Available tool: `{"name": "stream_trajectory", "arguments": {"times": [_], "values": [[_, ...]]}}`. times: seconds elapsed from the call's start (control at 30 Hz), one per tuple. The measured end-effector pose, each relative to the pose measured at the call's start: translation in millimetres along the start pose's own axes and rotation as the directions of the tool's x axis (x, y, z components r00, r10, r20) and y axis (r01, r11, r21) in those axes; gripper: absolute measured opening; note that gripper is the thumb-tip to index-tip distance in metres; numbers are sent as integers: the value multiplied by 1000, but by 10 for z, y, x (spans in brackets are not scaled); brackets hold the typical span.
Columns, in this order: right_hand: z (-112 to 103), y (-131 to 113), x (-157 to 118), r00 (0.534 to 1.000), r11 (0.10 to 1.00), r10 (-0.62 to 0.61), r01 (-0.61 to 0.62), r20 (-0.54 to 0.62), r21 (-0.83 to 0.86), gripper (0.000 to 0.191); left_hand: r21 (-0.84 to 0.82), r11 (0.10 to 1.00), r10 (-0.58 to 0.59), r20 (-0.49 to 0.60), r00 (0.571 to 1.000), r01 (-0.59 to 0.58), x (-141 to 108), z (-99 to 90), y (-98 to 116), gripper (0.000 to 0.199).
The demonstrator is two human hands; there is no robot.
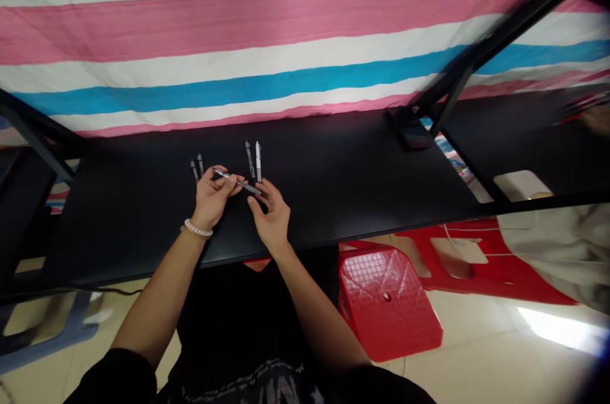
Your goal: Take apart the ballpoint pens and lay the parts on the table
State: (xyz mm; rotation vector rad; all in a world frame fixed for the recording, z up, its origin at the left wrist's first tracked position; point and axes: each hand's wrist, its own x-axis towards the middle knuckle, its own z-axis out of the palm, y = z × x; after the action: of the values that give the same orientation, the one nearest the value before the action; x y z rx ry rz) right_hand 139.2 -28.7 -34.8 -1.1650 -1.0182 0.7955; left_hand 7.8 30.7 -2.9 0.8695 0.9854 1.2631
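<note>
My left hand (212,197) grips a clear pen with a grey grip (234,180), which lies slanted across both hands above the black table (343,181). At the pen's grey end, the thumb and fingers of my right hand (272,213) close round it. Just beyond my right hand lie a white pen (258,155) and a dark pen (250,159), side by side. Past my left hand are two more dark pens, one (194,169) left of the other (201,164), their near ends hidden by the hand.
A striped cloth (267,16) hangs behind the table. Black metal supports (452,99) rise at both sides, one with a dark object (410,129) at its foot. A red stool (388,302) stands below the front edge. At far right, a blurred hand (598,119) shows over another table.
</note>
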Motion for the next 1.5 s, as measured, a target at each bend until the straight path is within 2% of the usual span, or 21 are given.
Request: {"name": "stream_trajectory", "arguments": {"times": [0.1, 0.17, 0.23, 0.33, 0.47, 0.53, 0.6, 0.63, 0.73, 0.77, 0.87, 0.93, 1.07, 1.3, 1.37, 1.5], "values": [[7, 1, -9, 996, 995, 75, -78, 42, 65, 25, -7, 1000, -2, 4, 1000, 2, 5, -1, 18, 54], [2, 4, -14, 999, 999, 24, -26, 43, 45, 19, -7, 1000, -2, 4, 1000, 2, 7, -6, 24, 53], [-6, 4, -17, 999, 999, 8, -9, 32, 40, 23, -10, 1000, 0, -1, 1000, 0, 6, -11, 24, 53], [-15, 2, -15, 995, 993, 97, -99, 35, 63, 25, -2, 1000, -13, 1, 1000, 13, 5, -20, 21, 52], [-14, -10, -9, 1000, 1000, -1, 1, 4, 21, 16, -1, 1000, -23, 10, 1000, 23, 7, -36, 13, 51], [-10, -22, -10, 999, 997, 53, -54, 10, 61, 25, -3, 1000, -26, 15, 1000, 26, 10, -44, 8, 51], [-12, -37, -13, 992, 989, 122, -124, 32, 83, 26, 4, 1000, -29, 17, 999, 29, 12, -50, 4, 51], [-16, -46, -14, 993, 991, 113, -115, 36, 66, 24, 9, 1000, -30, 16, 999, 30, 12, -51, 4, 51], [-27, -63, -16, 1000, 1000, -26, 26, 17, -13, 14, 16, 999, -29, 7, 1000, 29, 8, -48, 10, 51], [-27, -62, -17, 999, 999, -41, 41, 12, -12, 17, 14, 999, -30, 6, 1000, 30, 5, -45, 13, 52], [-14, -47, -23, 995, 995, 83, -86, 46, 56, 32, 8, 999, -34, 11, 999, 34, -8, -31, 22, 54], [-9, -43, -27, 992, 992, 111, -114, 63, 49, 30, 4, 1000, -28, 8, 1000, 28, -10, -26, 23, 54], [-42, -70, -33, 999, 999, -23, 22, -28, -35, 17, -36, 999, 26, -75, 997, -28, 23, -54, 11, 48], [-71, -37, -46, 1000, 999, 7, -8, -22, -34, 20, -82, 992, 76, -203, 976, -95, 101, -133, -22, 40], [-63, -10, -54, 1000, 1000, 15, -15, -14, -26, 20, -59, 994, 81, -187, 979, -94, 93, -129, -34, 42], [-52, 40, -68, 1000, 1000, 26, -26, -3, -3, 19, 42, 998, 39, -54, 998, -36, 39, -72, -49, 50]]}}
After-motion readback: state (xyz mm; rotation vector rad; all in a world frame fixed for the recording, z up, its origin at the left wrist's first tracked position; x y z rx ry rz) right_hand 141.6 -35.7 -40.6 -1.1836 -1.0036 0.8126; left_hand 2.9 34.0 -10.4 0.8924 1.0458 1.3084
